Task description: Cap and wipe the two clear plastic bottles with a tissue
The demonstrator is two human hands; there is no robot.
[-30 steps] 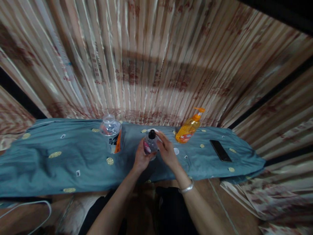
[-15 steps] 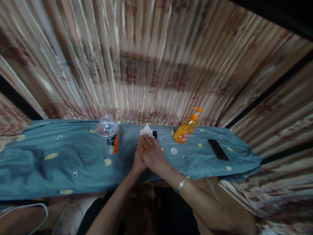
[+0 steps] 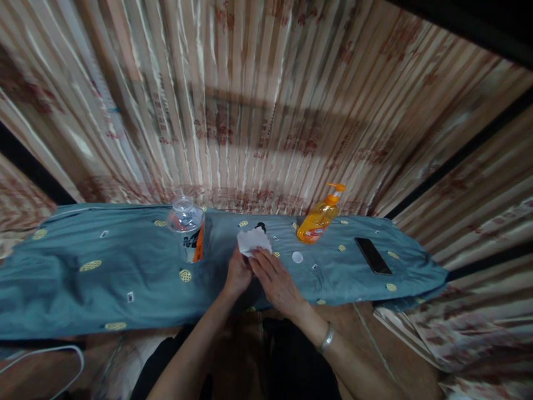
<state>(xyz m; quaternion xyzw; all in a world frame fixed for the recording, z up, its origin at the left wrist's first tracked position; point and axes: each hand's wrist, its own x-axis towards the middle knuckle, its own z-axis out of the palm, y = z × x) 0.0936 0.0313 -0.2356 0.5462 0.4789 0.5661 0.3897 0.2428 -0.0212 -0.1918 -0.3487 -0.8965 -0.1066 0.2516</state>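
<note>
A white tissue (image 3: 252,241) with uneven edges is spread over the top of my left hand. My right hand (image 3: 277,278) presses its fingers on the tissue's near right edge. Below it, my left hand (image 3: 239,273) is closed, its fingers mostly covered; whatever it grips is hidden under the tissue. A small black object (image 3: 260,226) shows just behind the tissue, and I cannot tell whether it is held or lies on the cloth. To the left stands a clear plastic cup (image 3: 191,239) with an orange and black print and a domed lid.
An orange pump bottle (image 3: 314,224) stands tilted in view on the right. Near it lie a white round disc (image 3: 297,257) and a black phone (image 3: 372,255). All rest on a blue-green patterned cloth (image 3: 150,278). Behind hangs a pleated curtain (image 3: 250,111); a white cable (image 3: 77,350) loops at lower left.
My right hand has slid back and to the right, off the top of my left hand. The tissue, bunched under the fingers before, now lies spread and more visible.
</note>
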